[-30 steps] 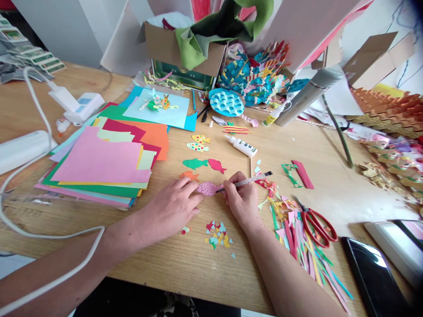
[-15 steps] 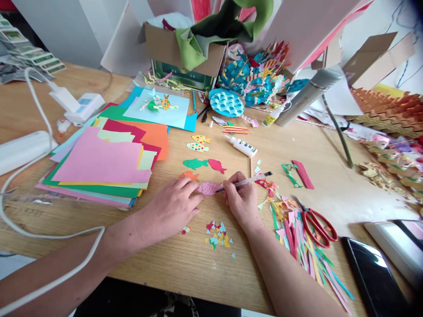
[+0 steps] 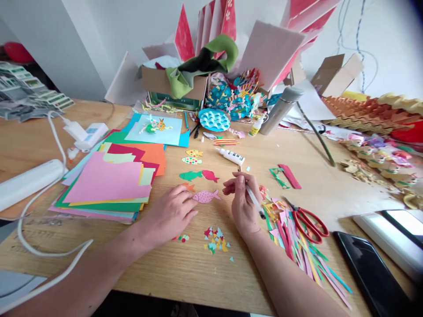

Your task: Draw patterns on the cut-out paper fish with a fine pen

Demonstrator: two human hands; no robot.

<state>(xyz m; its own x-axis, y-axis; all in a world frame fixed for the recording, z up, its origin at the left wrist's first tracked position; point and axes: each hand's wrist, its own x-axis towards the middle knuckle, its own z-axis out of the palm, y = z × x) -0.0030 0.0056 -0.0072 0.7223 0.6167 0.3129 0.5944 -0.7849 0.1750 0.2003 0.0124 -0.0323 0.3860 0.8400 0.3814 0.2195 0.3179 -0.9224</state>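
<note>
From my remote view, I'm seeing the right hand closing around a white pen, with its dark tip pointing downward. The left hand is resting open on the tabletop, just beside a pink dotted paper fish lying between both hands. Red-handled scissors are lying across coloured paper strips to the right.
</note>
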